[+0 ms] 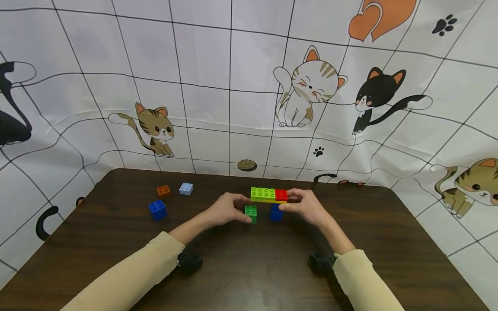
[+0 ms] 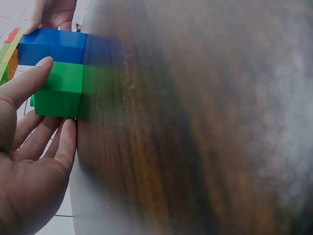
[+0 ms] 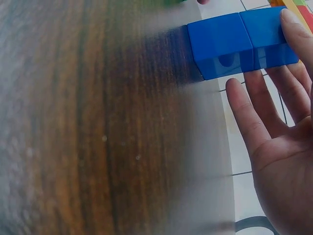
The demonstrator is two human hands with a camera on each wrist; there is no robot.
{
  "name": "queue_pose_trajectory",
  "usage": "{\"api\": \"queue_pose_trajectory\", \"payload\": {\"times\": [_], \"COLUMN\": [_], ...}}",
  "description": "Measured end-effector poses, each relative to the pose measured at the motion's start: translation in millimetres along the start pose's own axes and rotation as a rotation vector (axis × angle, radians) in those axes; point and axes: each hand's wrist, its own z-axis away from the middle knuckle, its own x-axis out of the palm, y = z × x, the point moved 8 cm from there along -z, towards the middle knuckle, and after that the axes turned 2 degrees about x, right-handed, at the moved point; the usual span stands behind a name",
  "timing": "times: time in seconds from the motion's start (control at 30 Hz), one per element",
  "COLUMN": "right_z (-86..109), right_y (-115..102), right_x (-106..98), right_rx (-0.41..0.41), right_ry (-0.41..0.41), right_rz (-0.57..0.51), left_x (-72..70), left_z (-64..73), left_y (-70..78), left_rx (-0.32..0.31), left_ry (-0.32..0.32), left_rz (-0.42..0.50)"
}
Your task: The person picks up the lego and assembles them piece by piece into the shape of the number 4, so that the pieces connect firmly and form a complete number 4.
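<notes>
Two stacked blue bricks stand on the table, bearing a flat yellow piece topped by a lime brick and a red brick. My right hand grips this build at its right end, the thumb against the upper blue brick and fingers behind. Beneath the overhanging lime end stands a green brick, left of the blue stack. My left hand holds it between the thumb on its near side and fingers on the far side.
Farther left on the dark wooden table lie a blue brick, an orange brick and a light blue brick. A white cloth printed with cats hangs behind the table's far edge.
</notes>
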Motion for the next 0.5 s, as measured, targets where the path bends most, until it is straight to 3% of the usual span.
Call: {"api": "queue_pose_trajectory", "payload": {"times": [0.3, 0.5], "right_z": [-0.4, 0.1], "right_y": [0.5, 2.1], "right_x": [-0.3, -1.4], "right_rx": [0.002, 0.009], "right_ry": [0.003, -0.006], "right_rz": [0.009, 0.006], "left_x": [0.1, -7.5], "left_z": [1.7, 5.3], "left_y": [1.8, 1.5], "left_rx": [0.024, 0.011], "left_ry": [-0.008, 0.018], "left_rz": [-0.025, -0.063]}}
